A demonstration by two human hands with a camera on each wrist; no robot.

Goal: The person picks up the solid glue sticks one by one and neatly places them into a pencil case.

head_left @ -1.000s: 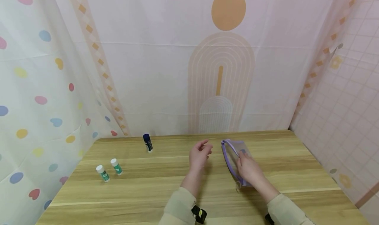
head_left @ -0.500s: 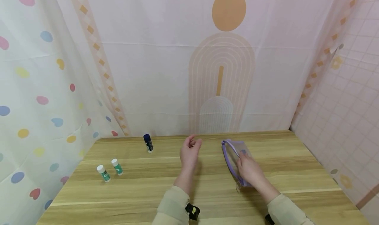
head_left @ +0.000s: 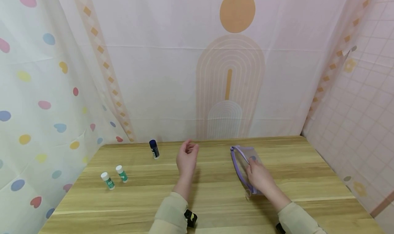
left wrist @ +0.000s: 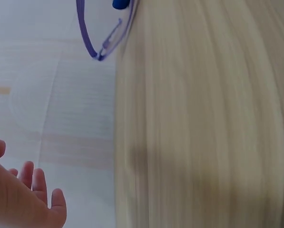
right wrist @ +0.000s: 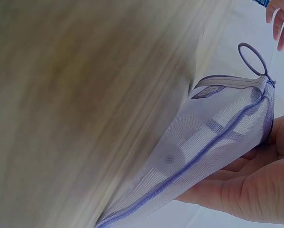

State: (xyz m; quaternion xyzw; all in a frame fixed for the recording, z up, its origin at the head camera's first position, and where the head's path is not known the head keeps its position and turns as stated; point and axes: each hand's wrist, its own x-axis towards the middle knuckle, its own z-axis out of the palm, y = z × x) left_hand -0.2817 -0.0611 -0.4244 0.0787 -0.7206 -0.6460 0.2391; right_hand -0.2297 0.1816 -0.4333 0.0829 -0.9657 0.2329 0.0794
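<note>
My right hand (head_left: pixel 261 176) grips the near side of a see-through mesh zip pouch (right wrist: pixel 203 137) with purple edging, which lies on the table with its mouth spread towards the left. A ring-shaped pull (right wrist: pixel 252 58) hangs from the corner at the zip's end. Through the mesh, capped cylindrical shapes (right wrist: pixel 169 160) show inside; a blue cap (left wrist: pixel 121 4) appears at the pouch's mouth in the left wrist view. My left hand (head_left: pixel 187 160) hovers over the table with loosely bent fingers, holding nothing. Nearest to it stands a glue stick (head_left: pixel 154 149) with a dark blue cap.
Two glue sticks with white caps and green labels, one (head_left: pixel 107 181) nearer and one (head_left: pixel 121 173) just behind it, stand upright on the left of the wooden table (head_left: pixel 154 206). A patterned curtain (head_left: pixel 166 73) hangs along the table's back edge and both sides.
My left hand has moved left, away from the pouch and closer to the blue-capped glue stick. The right hand and the pouch have stayed in place.
</note>
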